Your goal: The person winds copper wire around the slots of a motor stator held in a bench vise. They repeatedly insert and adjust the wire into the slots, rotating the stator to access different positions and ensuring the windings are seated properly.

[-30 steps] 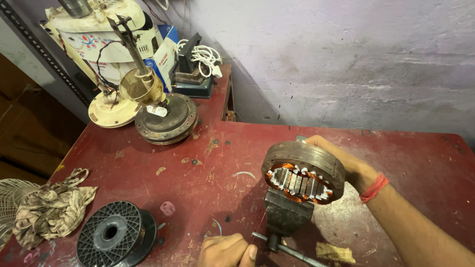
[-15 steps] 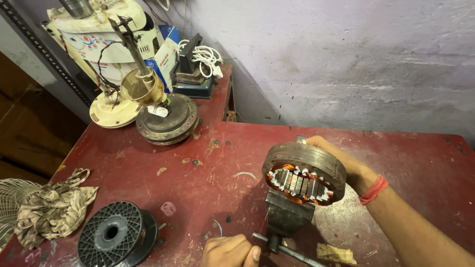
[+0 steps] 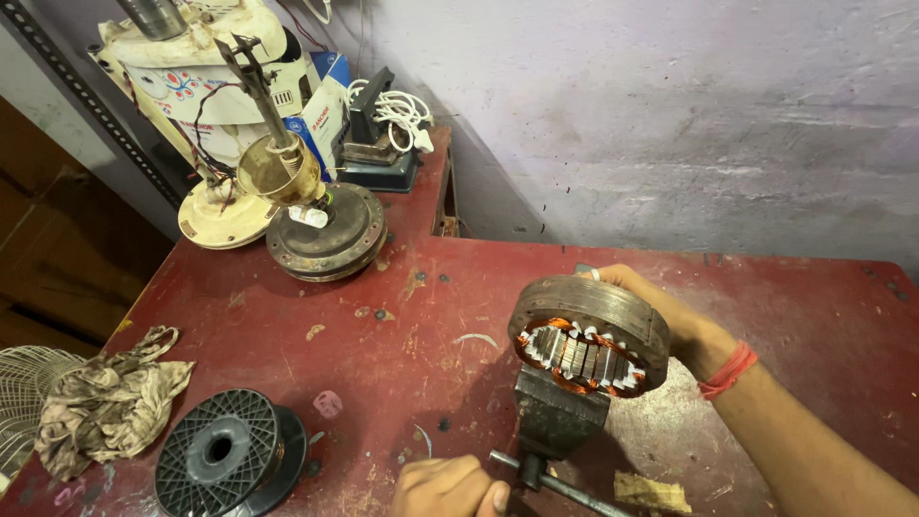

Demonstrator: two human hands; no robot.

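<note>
Copper-wound stator (image 3: 586,347) gripped by right hand (image 3: 661,311), left hand (image 3: 448,486) clasping vise handle (image 3: 560,486) (red bench)

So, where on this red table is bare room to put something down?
The widest bare patch of the red table lies beyond the right hand, toward the wall. Another lies between the rag, the old motor housing and the stator. The far left corner is crowded; so is the vise.
</note>
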